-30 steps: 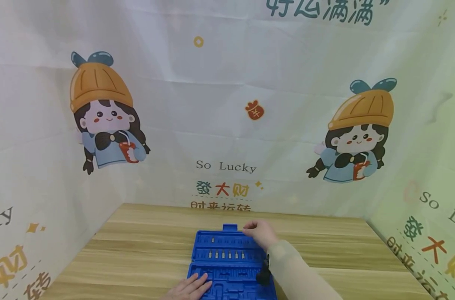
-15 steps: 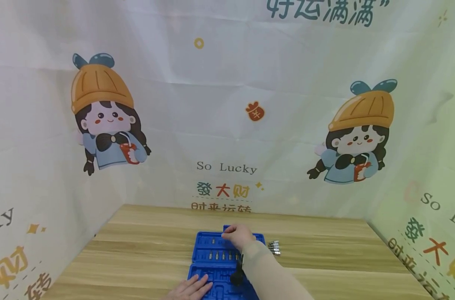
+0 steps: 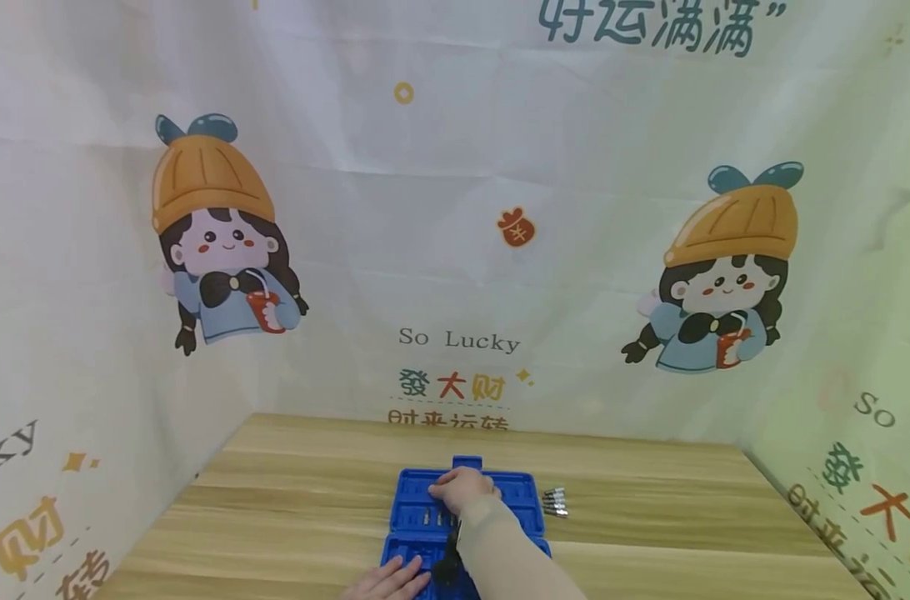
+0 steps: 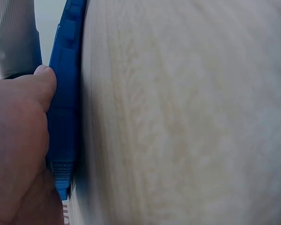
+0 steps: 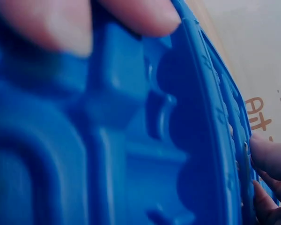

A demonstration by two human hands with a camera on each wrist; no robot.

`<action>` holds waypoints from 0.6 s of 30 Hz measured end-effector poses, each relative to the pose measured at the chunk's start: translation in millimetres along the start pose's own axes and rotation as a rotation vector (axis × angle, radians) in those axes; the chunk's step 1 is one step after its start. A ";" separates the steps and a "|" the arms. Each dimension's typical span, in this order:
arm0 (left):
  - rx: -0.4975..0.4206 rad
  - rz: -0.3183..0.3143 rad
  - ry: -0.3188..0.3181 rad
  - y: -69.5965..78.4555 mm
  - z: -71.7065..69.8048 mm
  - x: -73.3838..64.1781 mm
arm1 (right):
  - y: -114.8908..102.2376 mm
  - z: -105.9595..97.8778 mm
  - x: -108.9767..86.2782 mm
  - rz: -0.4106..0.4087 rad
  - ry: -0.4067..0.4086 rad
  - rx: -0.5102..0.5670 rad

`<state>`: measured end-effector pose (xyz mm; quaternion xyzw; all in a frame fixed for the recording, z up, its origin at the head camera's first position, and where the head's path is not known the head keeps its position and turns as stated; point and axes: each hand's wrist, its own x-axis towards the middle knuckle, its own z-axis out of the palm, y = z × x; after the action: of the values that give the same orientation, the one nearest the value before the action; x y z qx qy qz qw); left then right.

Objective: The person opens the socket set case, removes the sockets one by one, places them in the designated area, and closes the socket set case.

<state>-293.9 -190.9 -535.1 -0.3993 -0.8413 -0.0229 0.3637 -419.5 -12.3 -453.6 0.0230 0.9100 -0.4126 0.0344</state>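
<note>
A blue plastic socket-set case [image 3: 518, 492] lies opened flat on the wooden table, its hinge running crosswise. My left hand [image 3: 389, 578] rests with straight fingers on the near half, at its left; in the left wrist view the thumb [image 4: 46, 77] lies along the case's edge. Over the far half, my right hand [image 3: 458, 487] reaches into the upper row and pinches a small metal bit socket between thumb and fingertips, which mostly hide it. Below, in the lower row, several bit sockets [image 3: 427, 517] stand in slots, partly covered by my right hand and wrist.
Several shiny metal bit sockets [image 3: 555, 502] lie side by side on the table [image 3: 650, 508], just right of the case's far half. A printed white cloth [image 3: 350, 250] hangs behind the table and on both sides.
My right hand has moved left from the far right edge of the case to the upper row's left part, uncovering the bit sockets on the table. My left hand stays in place.
</note>
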 end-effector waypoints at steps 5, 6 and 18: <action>0.034 0.053 0.047 -2.9 4.3 -3.1 | 1.0 9.4 9.4 0.067 0.016 -0.029; 0.033 0.058 0.054 -3.6 5.1 -3.8 | 0.3 10.4 10.2 0.077 0.021 -0.038; 0.142 0.121 0.153 -6.5 13.9 -6.5 | -8.0 10.9 15.4 0.160 0.005 -0.089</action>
<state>-304.0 -195.0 -547.9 -0.4197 -0.7851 0.0282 0.4547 -435.0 -25.6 -456.0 0.0950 0.9228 -0.3675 0.0660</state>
